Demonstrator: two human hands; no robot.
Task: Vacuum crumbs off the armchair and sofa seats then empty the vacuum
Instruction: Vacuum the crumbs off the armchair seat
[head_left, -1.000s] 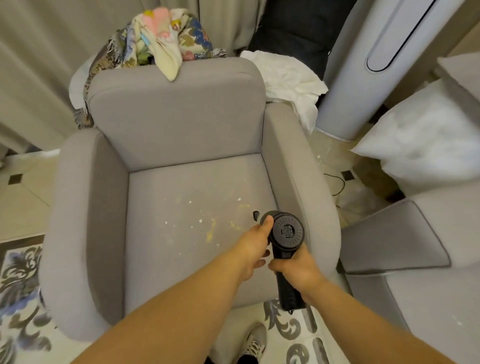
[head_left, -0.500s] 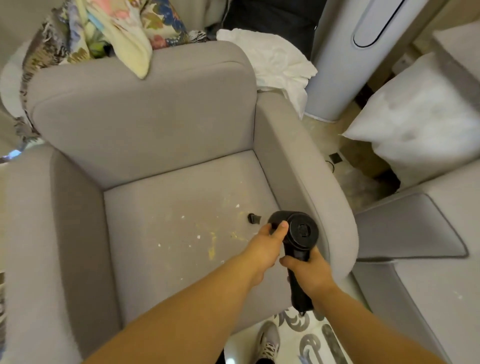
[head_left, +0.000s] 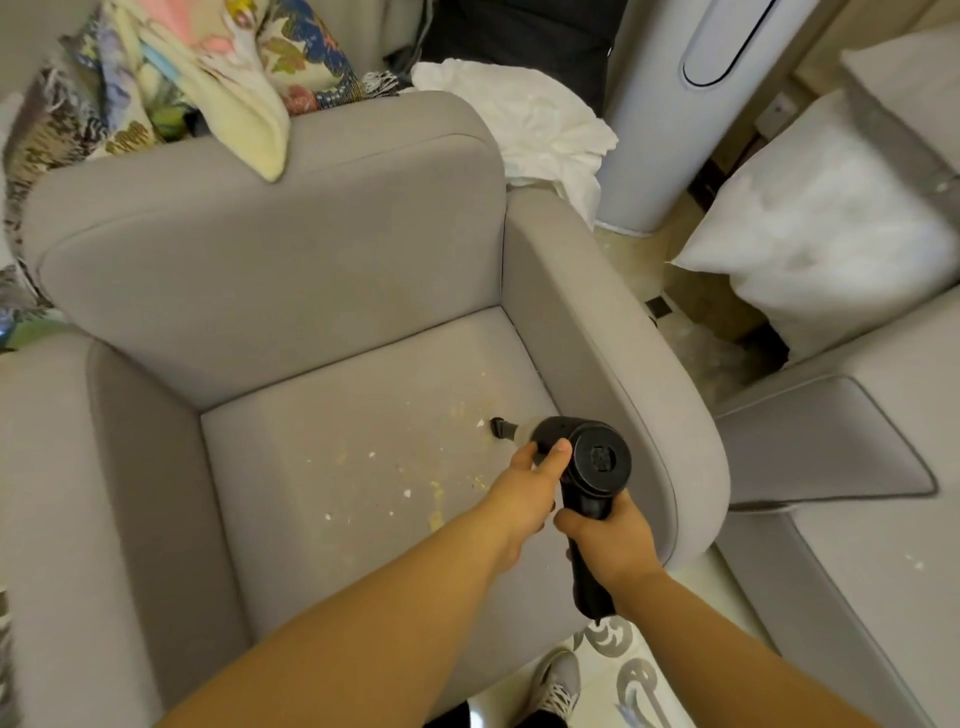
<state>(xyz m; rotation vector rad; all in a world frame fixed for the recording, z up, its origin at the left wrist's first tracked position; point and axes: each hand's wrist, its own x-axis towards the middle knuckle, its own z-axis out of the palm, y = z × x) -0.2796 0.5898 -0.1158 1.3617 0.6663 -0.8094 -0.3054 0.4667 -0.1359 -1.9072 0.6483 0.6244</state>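
A grey armchair (head_left: 270, 270) fills the view, and its seat (head_left: 332, 499) is strewn with white and yellow crumbs (head_left: 435, 491). A black handheld vacuum (head_left: 592, 462) hangs over the seat's right side, its nozzle (head_left: 500, 427) down at the cushion among crumbs near the right armrest. My right hand (head_left: 608, 535) grips the vacuum's handle from below. My left hand (head_left: 530, 483) holds the side of the vacuum's body, thumb on top. At the right lies the grey sofa seat (head_left: 852, 551) with a few white crumbs.
A patterned cloth (head_left: 171, 78) hangs over the armchair's back. White fabric (head_left: 540, 124) and a tall white appliance (head_left: 670, 114) stand behind the right armrest. A white pillow (head_left: 821, 218) lies at the right. My shoe (head_left: 558, 686) is on the patterned floor below.
The view has moved closer to the armchair. The vacuum has tipped forward and its nozzle has come down onto the seat among the crumbs; both hands keep their hold.
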